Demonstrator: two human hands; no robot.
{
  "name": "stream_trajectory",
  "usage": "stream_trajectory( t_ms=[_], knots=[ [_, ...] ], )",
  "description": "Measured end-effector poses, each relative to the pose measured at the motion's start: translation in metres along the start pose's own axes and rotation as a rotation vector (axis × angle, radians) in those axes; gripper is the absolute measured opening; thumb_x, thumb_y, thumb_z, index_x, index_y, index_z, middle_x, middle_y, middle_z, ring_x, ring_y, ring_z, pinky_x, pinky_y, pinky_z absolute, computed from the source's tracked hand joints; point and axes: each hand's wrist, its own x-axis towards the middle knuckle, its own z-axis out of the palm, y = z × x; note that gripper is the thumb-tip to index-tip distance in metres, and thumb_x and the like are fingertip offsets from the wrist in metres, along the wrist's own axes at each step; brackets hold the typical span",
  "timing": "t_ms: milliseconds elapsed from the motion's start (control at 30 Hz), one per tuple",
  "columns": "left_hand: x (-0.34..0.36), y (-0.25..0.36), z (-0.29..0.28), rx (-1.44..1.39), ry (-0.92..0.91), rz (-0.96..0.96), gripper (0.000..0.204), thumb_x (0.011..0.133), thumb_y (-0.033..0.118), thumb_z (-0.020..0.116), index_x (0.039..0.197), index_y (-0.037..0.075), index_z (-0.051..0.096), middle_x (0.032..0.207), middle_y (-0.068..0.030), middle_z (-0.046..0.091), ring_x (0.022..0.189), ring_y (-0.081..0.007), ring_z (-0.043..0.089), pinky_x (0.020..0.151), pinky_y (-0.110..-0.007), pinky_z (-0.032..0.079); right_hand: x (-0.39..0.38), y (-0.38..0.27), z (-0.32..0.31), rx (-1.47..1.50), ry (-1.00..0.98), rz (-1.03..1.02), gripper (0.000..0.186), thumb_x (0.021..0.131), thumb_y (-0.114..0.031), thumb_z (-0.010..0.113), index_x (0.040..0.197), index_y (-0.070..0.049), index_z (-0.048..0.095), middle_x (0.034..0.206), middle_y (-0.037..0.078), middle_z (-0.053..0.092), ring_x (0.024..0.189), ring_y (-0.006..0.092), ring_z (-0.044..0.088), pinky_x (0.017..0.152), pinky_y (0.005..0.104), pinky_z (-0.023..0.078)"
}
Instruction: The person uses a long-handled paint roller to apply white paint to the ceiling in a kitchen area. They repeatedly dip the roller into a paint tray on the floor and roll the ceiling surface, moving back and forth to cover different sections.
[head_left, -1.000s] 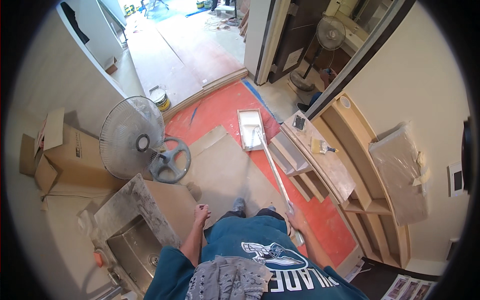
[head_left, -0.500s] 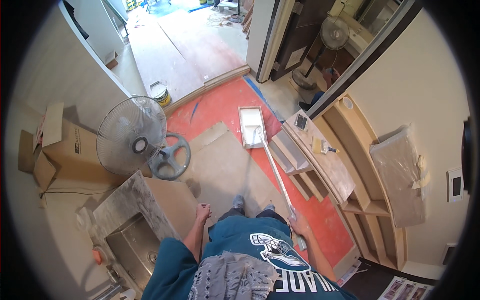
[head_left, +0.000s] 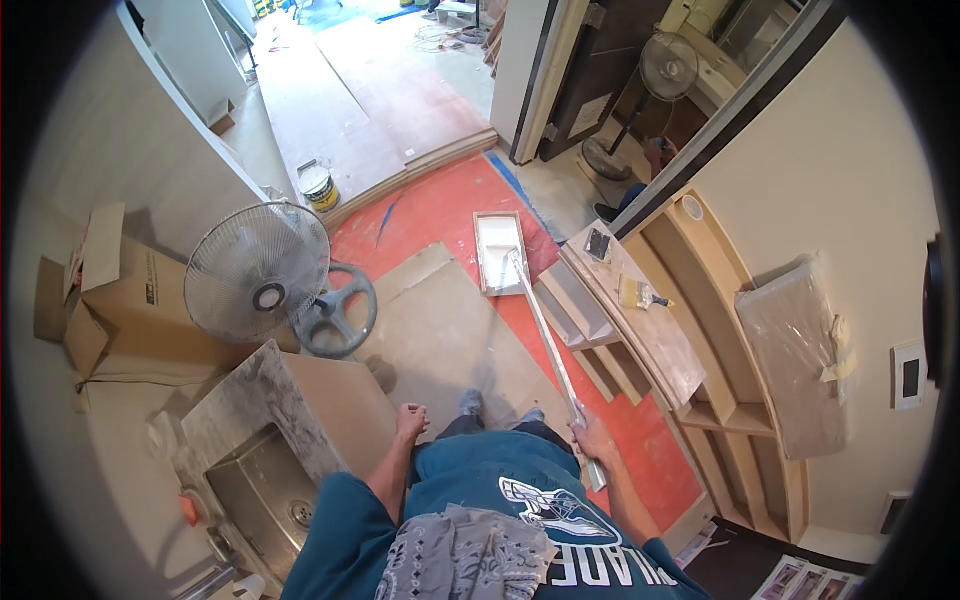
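My right hand point(head_left: 590, 440) grips a long white pole point(head_left: 550, 350), angled forward to a roller head point(head_left: 515, 259) resting in a shallow rectangular tray point(head_left: 497, 225) of white paint on the red floor covering point(head_left: 430, 200). My left hand point(head_left: 412, 421) hangs beside my body with its fingers loosely curled, nothing visible in them, near the corner of a dusty counter point(head_left: 245, 395) with a steel sink point(head_left: 255, 470). A brush point(head_left: 637, 293) and a small dark object point(head_left: 598, 243) lie on a wooden board to the right of the pole.
A standing fan point(head_left: 255, 275) and cardboard box point(head_left: 150, 290) are on the left. Wooden shelving point(head_left: 745, 420) lines the right. A paint bucket point(head_left: 318, 188) stands by the step point(head_left: 440, 155). Another person point(head_left: 660, 150) is partly visible in the doorway beside a second fan point(head_left: 668, 65).
My right hand and the pole have shifted slightly down, then slightly back up, with the roller head staying in the tray. Otherwise the view has changed very little.
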Motion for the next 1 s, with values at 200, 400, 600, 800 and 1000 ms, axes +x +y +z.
stream_trajectory(
  t_ms=[200,400,600,800,1000],
  knots=[
    [-0.007,-0.005,0.011,-0.063,-0.014,0.028,0.035,0.094,0.022,0.063,0.12,0.0,0.053,0.106,-0.0145,0.064,0.075,-0.0198,0.069,0.056,-0.031,0.056,-0.085,0.038,-0.017,-0.196,-0.027,-0.051,0.059,0.096,-0.01,0.053,0.153,-0.007,0.035,0.095,0.009,0.067,0.067,0.015,0.06,0.06,0.0316,0.052],
    [-0.025,0.013,0.029,-0.08,-0.044,0.028,0.034,0.095,0.02,0.062,0.121,0.0,0.054,0.107,-0.0137,0.064,0.077,-0.0197,0.069,0.058,-0.031,0.056,-0.118,0.027,-0.026,-0.005,0.003,0.013,0.053,0.094,-0.004,0.052,0.146,-0.006,0.045,0.094,0.013,0.067,0.07,0.0199,0.064,0.065,0.0334,0.053],
    [-0.037,0.034,0.044,-0.068,-0.09,0.08,0.035,0.098,0.021,0.059,0.126,0.002,0.052,0.112,-0.0129,0.061,0.084,-0.0207,0.069,0.065,-0.031,0.056,-0.125,0.038,-0.026,-0.032,-0.01,0.025,0.056,0.094,-0.003,0.054,0.149,-0.007,0.042,0.1,0.011,0.069,0.066,0.0141,0.061,0.066,0.0292,0.053],
    [-0.036,0.047,0.062,-0.02,-0.156,0.133,0.036,0.097,0.02,0.061,0.126,0.002,0.053,0.111,-0.0119,0.062,0.084,-0.0196,0.07,0.063,-0.03,0.055,-0.058,0.013,-0.013,-0.12,0.045,-0.015,0.054,0.095,-0.016,0.055,0.148,-0.008,0.043,0.088,0.017,0.068,0.062,0.0211,0.065,0.062,0.0369,0.055],
    [-0.035,0.056,0.109,-0.027,-0.311,0.165,0.038,0.092,0.022,0.065,0.122,0.0,0.057,0.105,-0.013,0.065,0.08,-0.0187,0.069,0.06,-0.031,0.054,-0.044,0.009,-0.008,-0.122,-0.045,0.07,0.06,0.096,-0.015,0.054,0.153,-0.01,0.034,0.09,0.015,0.068,0.064,0.0183,0.063,0.066,0.0345,0.053]
  ],
)
